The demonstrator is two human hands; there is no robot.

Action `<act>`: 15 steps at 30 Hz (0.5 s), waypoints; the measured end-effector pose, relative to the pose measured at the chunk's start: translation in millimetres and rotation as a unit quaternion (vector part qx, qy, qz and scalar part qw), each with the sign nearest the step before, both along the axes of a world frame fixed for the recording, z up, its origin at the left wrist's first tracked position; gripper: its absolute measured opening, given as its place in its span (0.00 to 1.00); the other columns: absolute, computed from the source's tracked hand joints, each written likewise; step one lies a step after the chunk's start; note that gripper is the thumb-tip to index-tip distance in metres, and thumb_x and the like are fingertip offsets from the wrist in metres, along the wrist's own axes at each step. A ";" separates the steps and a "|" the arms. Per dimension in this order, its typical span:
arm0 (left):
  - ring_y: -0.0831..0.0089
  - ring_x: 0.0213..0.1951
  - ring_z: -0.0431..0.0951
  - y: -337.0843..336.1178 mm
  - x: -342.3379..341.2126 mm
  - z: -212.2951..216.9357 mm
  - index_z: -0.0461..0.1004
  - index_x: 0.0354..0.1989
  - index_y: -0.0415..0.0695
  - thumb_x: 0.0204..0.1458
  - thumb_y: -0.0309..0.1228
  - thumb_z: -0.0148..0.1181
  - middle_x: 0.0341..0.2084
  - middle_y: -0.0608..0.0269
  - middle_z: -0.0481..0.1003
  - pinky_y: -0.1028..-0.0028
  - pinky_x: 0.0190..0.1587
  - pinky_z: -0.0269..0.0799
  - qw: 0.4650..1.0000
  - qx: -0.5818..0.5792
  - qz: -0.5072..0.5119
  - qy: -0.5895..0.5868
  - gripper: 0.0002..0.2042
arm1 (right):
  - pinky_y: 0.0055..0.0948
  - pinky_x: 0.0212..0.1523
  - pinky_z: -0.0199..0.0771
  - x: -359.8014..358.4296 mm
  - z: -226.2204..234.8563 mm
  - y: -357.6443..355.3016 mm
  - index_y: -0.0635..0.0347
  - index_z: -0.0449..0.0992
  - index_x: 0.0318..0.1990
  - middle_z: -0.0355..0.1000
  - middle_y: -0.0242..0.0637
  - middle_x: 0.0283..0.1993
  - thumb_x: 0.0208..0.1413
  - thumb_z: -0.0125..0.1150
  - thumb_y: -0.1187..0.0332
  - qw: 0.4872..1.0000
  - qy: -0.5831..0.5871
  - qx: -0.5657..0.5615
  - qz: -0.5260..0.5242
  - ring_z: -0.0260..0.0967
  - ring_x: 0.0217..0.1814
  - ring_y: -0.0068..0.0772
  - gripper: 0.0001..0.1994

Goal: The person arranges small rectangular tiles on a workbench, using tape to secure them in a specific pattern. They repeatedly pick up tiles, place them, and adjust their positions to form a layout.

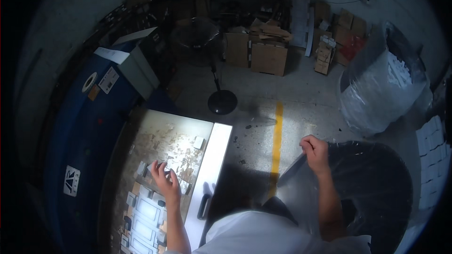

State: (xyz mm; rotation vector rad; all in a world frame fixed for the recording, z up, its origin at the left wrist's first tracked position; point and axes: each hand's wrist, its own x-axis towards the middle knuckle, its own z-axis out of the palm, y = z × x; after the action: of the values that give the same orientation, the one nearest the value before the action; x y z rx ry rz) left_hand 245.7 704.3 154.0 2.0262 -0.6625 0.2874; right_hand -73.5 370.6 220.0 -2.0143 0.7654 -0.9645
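The left hand (165,179) rests with fingers spread on a litter of die-cut cardboard scraps (176,153) that covers the pale counter (219,148), fingertips touching the loose pieces near the middle of the sheet. These scraps look thin, light and stiff enough to keep their shape, yet easy to bend or tear; they would probably come away best pinched at a free edge or swept together under a flat palm, since single bits are small and may slide on the smooth surface. Nearer the body, just below the wrist, lie white punched blanks (147,211) in a neat row. The right hand (315,152) is well apart, out over the floor (263,99), fingers closed around the rim of a large clear plastic bag (367,188) that it holds open; the film is soft, slippery and floppy, so I judge a gathered fistful of rim the surest hold. A second, filled bag (381,89) stands beyond it, and a pedestal fan (221,99) stands between the counter and the stacked cardboard boxes (268,56).
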 end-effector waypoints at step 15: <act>0.39 0.65 0.59 -479.9 83.2 -65.4 0.69 0.58 0.37 0.52 0.34 0.65 0.66 0.37 0.55 0.56 0.60 0.71 0.823 0.408 -0.390 -0.059 0.25 | 0.16 0.29 0.58 -109.6 -95.7 -313.2 0.63 0.74 0.43 0.65 0.27 0.29 0.66 0.54 0.70 0.934 -0.076 0.133 -0.324 0.59 0.28 0.15 0.06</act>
State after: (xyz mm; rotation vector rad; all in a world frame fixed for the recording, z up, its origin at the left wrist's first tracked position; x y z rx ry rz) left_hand 328.9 224.4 88.6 2.2793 -1.8595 -0.4489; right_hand -183.1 57.4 124.3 -1.4449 1.4343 -1.2788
